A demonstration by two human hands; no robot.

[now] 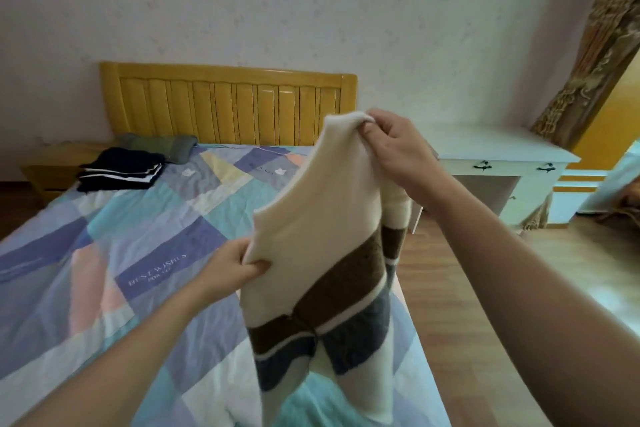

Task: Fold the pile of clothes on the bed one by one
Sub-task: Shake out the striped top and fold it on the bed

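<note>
Hanging between both hands, the cream sweater (pixel 322 218) is pinched by left grip (pixel 235 267) and right grip (pixel 391 146).

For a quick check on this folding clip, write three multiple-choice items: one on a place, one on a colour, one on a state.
1. Where does the folded dark stack lie?
A. on the desk
B. on the bed near the headboard
C. on the floor

2. What colour is the upper part of the held sweater?
A. red
B. cream
C. black

3. How is the sweater held?
A. hanging from both hands
B. flat on the bed
C. dropped on the floor

Answers: 1 B, it rests on the quilt by the headboard. 2 B, cream above brown and grey bands. 3 A, the left hand and right hand each pinch an upper edge.
</note>
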